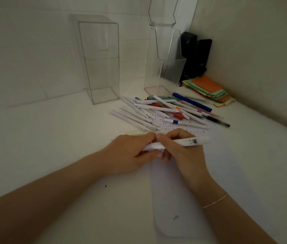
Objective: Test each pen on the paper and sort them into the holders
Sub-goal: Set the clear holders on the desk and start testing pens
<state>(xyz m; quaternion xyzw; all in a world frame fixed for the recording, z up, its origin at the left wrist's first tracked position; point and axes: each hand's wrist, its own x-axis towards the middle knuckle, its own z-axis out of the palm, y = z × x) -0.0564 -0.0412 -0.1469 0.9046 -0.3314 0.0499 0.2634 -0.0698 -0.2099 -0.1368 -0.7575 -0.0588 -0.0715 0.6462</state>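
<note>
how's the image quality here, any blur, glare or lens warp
Head view: dim and flat, with a greenish cast; wide-angle warp leans the clear holders and bends the wall edges; the hands and white pen are slightly soft; faint reflections on the acrylic, no harsh glare.

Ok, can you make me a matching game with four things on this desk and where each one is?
Things:
1. white pen
2. dark blue pen
3. orange paper stack
4. square clear holder

Places:
A. standing at the back, left of the pen pile
B. held in both hands over the paper
C. in the far right corner by the wall
D. lying on the right back edge of the pen pile

Pairs: 1-B, 2-D, 3-C, 4-A
</note>
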